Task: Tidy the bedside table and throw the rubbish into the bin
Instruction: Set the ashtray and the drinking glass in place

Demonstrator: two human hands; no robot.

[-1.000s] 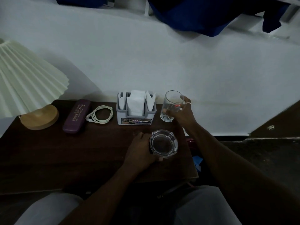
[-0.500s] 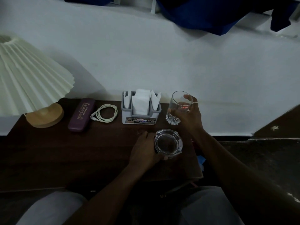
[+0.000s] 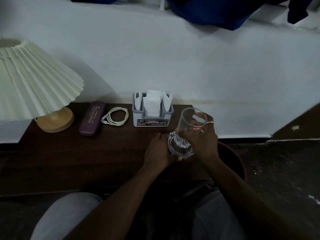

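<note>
since the earlier frame the right hand [image 3: 201, 144] has brought the glass [image 3: 189, 118] away from the tissue holder [image 3: 152, 118], and its base now hangs tilted over the ashtray [image 3: 184, 152]; whether the two touch is unclear. the right hand's fingers and thumb wrap round the glass, while the left hand [image 3: 158, 150] grips the ashtray's left side near the right end of the table [image 3: 86, 161], with the bin [image 3: 230, 158] just beside that end. a cable [image 3: 116, 116], a glasses case [image 3: 91, 118] and a lamp [image 3: 34, 84] line the back.

PRINCE OPTICALS on the purple glasses case [image 3: 91, 118]; OPEL on the napkin holder [image 3: 152, 122].
</note>
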